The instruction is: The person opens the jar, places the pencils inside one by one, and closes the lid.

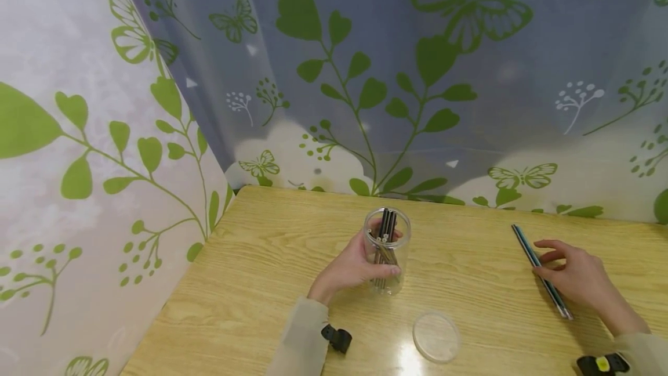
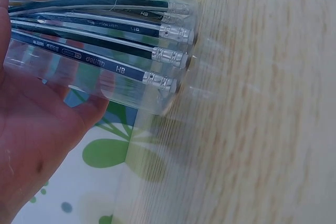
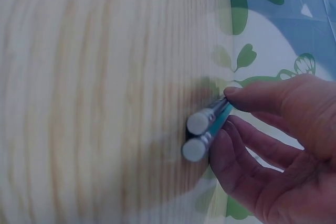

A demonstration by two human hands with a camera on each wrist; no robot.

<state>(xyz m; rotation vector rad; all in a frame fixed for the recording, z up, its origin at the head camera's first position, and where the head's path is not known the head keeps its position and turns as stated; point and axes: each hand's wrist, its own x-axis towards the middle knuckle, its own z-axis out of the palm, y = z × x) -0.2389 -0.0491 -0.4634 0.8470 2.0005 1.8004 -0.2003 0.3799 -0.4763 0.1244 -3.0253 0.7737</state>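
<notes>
My left hand (image 1: 348, 267) grips a clear plastic jar (image 1: 388, 290), its thumb across the near side and fingers round the back. Several dark pencils (image 1: 387, 226) stand in the uncovered jar. In the left wrist view, their metal ferrules and eraser ends (image 2: 170, 56) sit against the jar's bottom, and one dark blue barrel reads "HB". Over to the right, my right hand (image 1: 576, 274) pinches two pencils (image 1: 528, 249) lying side by side at the table surface. The right wrist view shows their pale eraser ends (image 3: 198, 123), with thumb and fingers on opposite sides of the barrels.
A clear round lid (image 1: 437, 336) lies flat on the wood-grain table (image 1: 250, 283), in front of the jar and between the hands. Behind the table's far edge hangs a blue and white curtain (image 1: 334, 103) with green leaves and butterflies. A similar patterned wall (image 1: 78, 202) borders the left side.
</notes>
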